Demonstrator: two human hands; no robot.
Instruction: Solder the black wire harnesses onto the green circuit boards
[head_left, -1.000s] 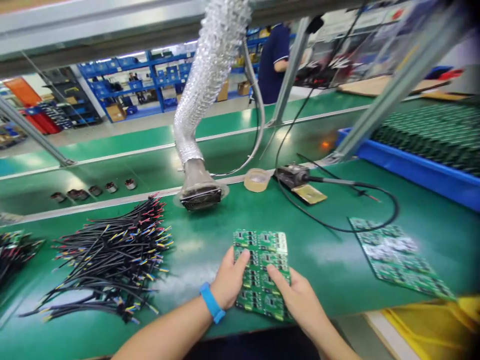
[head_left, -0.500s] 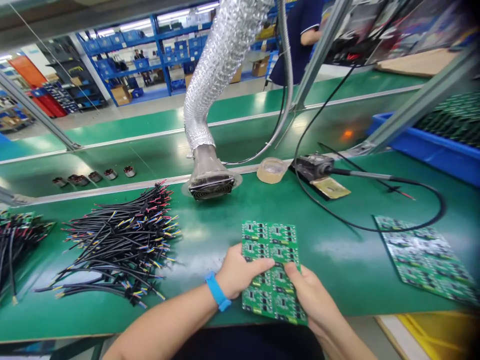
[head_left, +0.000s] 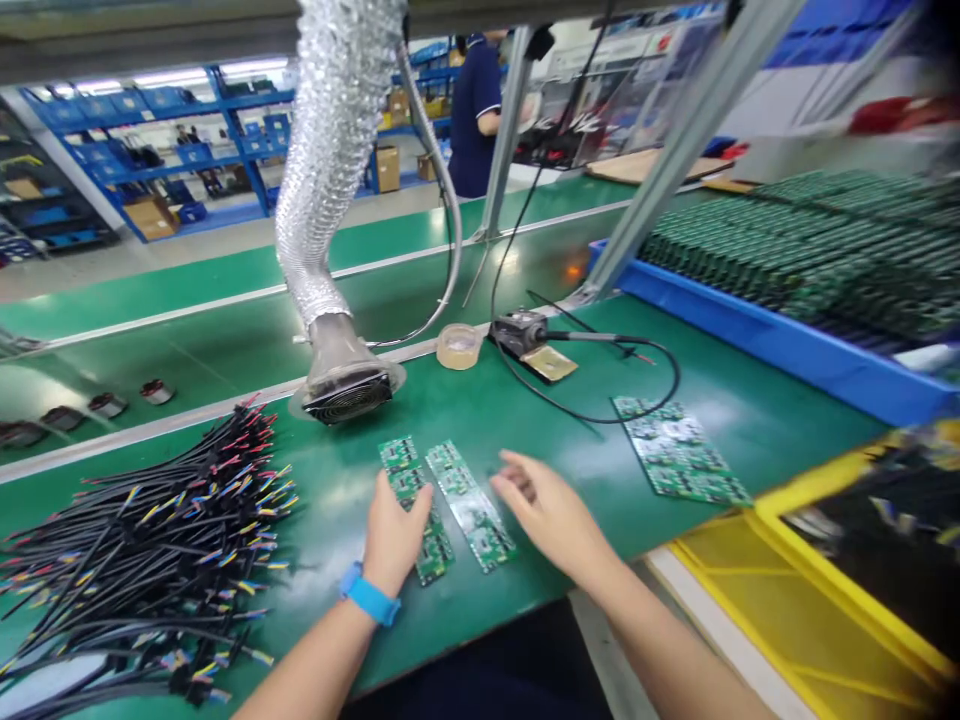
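Note:
Two narrow strips of green circuit boards are before me on the green bench. My left hand point(head_left: 397, 530), with a blue band at the wrist, grips the left circuit board strip point(head_left: 433, 548) by its edges, thumb on the right side. Beside it lies the right circuit board strip point(head_left: 471, 505), apart from both hands. My right hand point(head_left: 551, 510) is just right of that strip, fingers loosely bent and thumb apart, with nothing visible in it. A larger circuit board panel point(head_left: 679, 450) lies farther right on the bench.
At left is a pile of black cables point(head_left: 165, 530). A fume extractor hood point(head_left: 349, 375) hangs over the bench. Behind are a tape roll point(head_left: 459, 347) and a soldering iron holder point(head_left: 521, 330). A blue bin point(head_left: 787, 345) of boards and a yellow crate point(head_left: 735, 570) stand at right.
The panel held in both hands is now two separate strips. My right hand has let go and moved right; my left hand keeps hold of one strip. The view has turned right.

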